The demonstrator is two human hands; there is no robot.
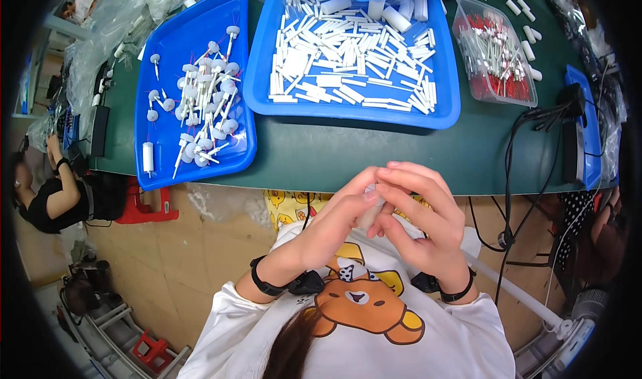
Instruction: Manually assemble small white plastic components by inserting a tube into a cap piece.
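Note:
Just off the near table edge, my two hands come together around a small whitish cylindrical piece. My left hand is closed on it, with the thumb along its upper end. The fingers of my right hand curl over the same piece from the other side and hide part of it. Beyond them on the table, a large blue tray carries many short white tubes. A second blue tray to the left holds white stick parts with round grey-white caps and thin red wires.
A clear plastic box of red-wired white parts stands at the right of the green table. Black cables hang over the table's right front edge. Another person sits at the far left near a red stool.

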